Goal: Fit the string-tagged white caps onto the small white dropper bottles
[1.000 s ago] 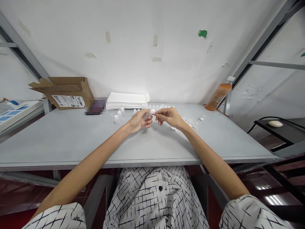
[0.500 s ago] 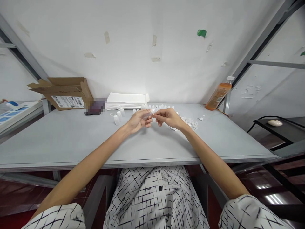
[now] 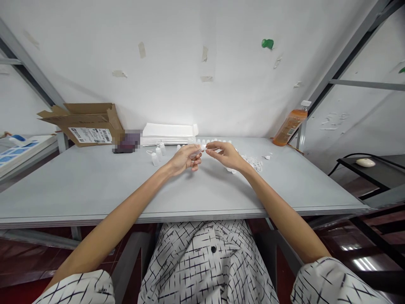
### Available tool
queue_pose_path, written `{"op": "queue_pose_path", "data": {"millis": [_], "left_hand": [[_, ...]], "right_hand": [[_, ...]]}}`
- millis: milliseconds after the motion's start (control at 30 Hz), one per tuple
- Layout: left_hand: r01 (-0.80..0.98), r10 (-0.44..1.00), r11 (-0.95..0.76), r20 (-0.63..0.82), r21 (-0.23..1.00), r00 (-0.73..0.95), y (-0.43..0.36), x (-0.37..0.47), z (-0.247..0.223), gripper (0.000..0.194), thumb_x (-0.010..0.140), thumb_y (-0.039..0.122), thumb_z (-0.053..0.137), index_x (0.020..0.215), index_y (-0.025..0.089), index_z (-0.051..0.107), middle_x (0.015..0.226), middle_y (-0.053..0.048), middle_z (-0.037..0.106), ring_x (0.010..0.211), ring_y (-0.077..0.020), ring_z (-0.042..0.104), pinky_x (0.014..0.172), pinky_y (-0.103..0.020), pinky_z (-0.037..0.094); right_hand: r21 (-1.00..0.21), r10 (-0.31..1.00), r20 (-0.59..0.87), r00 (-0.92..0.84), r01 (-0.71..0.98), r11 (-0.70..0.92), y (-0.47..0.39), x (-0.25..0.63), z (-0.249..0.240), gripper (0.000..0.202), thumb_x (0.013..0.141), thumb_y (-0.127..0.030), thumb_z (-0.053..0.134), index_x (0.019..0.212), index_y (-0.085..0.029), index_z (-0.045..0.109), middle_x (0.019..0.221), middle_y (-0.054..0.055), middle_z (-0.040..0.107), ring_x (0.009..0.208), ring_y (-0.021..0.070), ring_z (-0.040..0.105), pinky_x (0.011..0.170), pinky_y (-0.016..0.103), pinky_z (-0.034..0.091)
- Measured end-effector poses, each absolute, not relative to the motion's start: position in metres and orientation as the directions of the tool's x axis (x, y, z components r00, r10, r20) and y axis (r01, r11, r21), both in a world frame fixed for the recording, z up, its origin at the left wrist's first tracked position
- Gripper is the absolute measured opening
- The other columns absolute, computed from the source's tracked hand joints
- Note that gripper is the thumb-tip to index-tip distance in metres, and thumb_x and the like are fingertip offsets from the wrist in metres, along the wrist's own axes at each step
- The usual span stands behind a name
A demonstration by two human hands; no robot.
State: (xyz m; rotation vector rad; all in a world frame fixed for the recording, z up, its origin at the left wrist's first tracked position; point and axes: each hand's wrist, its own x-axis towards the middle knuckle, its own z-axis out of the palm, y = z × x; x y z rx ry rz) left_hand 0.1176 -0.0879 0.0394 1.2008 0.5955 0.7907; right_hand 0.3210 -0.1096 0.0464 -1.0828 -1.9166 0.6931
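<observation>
My left hand [image 3: 182, 159] is closed around a small translucent squeeze bottle [image 3: 196, 153], which is tilted with its white top [image 3: 203, 147] to the right. At that white top are the thumb and fingertips of my right hand [image 3: 226, 156], closed on it; the fingers partly cover it. Left of my hands, several similar small bottles [image 3: 155, 159] stand upright, some with a thin loop at the top. Behind my hands runs a row of small white bottles or caps [image 3: 215, 141], partly hidden. Beside my right wrist lies a pile of white looped cap pieces [image 3: 254, 163].
A stack of white sheets or trays [image 3: 167, 135] lies by the wall, with an open cardboard box [image 3: 91, 122] to its left. An orange bottle [image 3: 290, 126] leans at the back right. One loose white piece [image 3: 267, 157] lies on the grey table [image 3: 104, 181].
My right fingers have moved slightly up, from below the bottle's tip to its white top, and have straightened. My left hand keeps hold of the bottle, nearly in place.
</observation>
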Motion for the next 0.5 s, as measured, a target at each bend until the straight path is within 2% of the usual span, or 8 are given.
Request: {"op": "queue_pose_path", "data": {"millis": [100,167,300,367,500], "left_hand": [[-0.161,0.788,0.137,-0.009,0.977,0.615,-0.0889,0.1185,0.038,0.03,0.084,0.043,0.068,0.085,0.018,0.052,0.071,0.003,0.042,0.054,-0.0091,0.045,0.042,-0.019,0.038],[-0.138,0.78,0.133,-0.017,0.981,0.626,-0.0904,0.12,0.0375,0.029,0.086,0.044,0.064,0.083,0.018,0.052,0.07,0.003,0.042,0.053,-0.0093,0.044,0.041,-0.021,0.038],[-0.113,0.791,0.105,-0.014,0.988,0.611,-0.0938,0.1222,0.0389,0.018,0.083,0.033,0.06,0.082,0.017,0.051,0.069,0.002,0.042,0.053,-0.0101,0.045,0.042,-0.022,0.039],[-0.102,0.813,0.08,-0.006,0.992,0.583,-0.0947,0.1225,0.04,0.014,0.082,0.028,0.058,0.089,0.017,0.053,0.068,0.003,0.044,0.054,-0.0111,0.047,0.045,-0.024,0.042],[-0.09,0.826,0.052,0.008,0.995,0.563,-0.0941,0.1222,0.0397,0.025,0.083,0.026,0.057,0.106,0.017,0.053,0.067,0.004,0.046,0.055,-0.0122,0.05,0.05,-0.026,0.045]], "right_hand": [[-0.734,0.846,0.458,-0.273,0.421,0.533,-0.1101,0.3231,0.0475,0.03,0.09,-0.039,0.065,0.114,-0.022,0.072,0.111,0.008,0.074,0.107,0.0232,0.067,0.085,0.036,0.053],[-0.732,0.833,0.472,-0.289,0.398,0.553,-0.1103,0.3239,0.048,0.026,0.09,-0.039,0.066,0.107,-0.022,0.074,0.111,0.008,0.074,0.106,0.0227,0.068,0.087,0.036,0.053],[-0.746,0.832,0.447,-0.33,0.376,0.55,-0.1105,0.3244,0.0492,0.022,0.088,-0.039,0.067,0.095,-0.021,0.078,0.102,0.006,0.076,0.098,0.0217,0.069,0.085,0.035,0.054],[-0.757,0.835,0.427,-0.346,0.369,0.539,-0.1104,0.3246,0.0497,0.023,0.085,-0.039,0.07,0.095,-0.02,0.078,0.1,0.007,0.076,0.097,0.0217,0.069,0.084,0.036,0.054],[-0.774,0.85,0.405,-0.338,0.369,0.515,-0.1103,0.3249,0.0504,0.029,0.082,-0.042,0.072,0.096,-0.018,0.078,0.098,0.008,0.076,0.091,0.0216,0.068,0.079,0.035,0.055]]}}
